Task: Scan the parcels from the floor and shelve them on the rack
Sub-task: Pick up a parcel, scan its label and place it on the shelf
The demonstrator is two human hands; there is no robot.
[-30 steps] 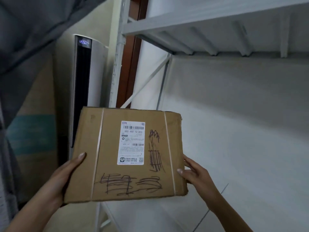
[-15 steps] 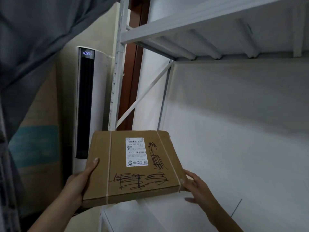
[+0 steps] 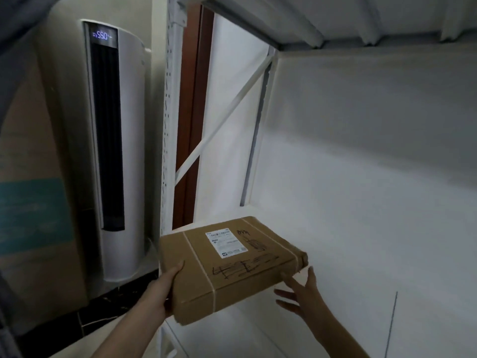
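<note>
A flat brown cardboard parcel (image 3: 232, 267) with a white shipping label, two tape bands and black scribbles lies almost level over the left end of the white rack shelf (image 3: 348, 254). My left hand (image 3: 165, 288) grips its near left edge, thumb on top. My right hand (image 3: 302, 293) has its fingers spread at the parcel's near right corner, fingertips touching the edge or just off it; I cannot tell which. Whether the parcel's underside rests on the shelf is hidden.
A perforated white rack upright (image 3: 167, 125) and a diagonal brace (image 3: 224, 120) stand just left of the parcel. Another shelf (image 3: 335, 19) hangs overhead. A tall white tower appliance (image 3: 116, 151) with a lit display and a large cardboard carton (image 3: 31, 189) stand left of the rack.
The parcel has tipped from facing me to nearly flat and moved forward and down onto the shelf level. My right hand has slipped from under its edge and spread its fingers.
</note>
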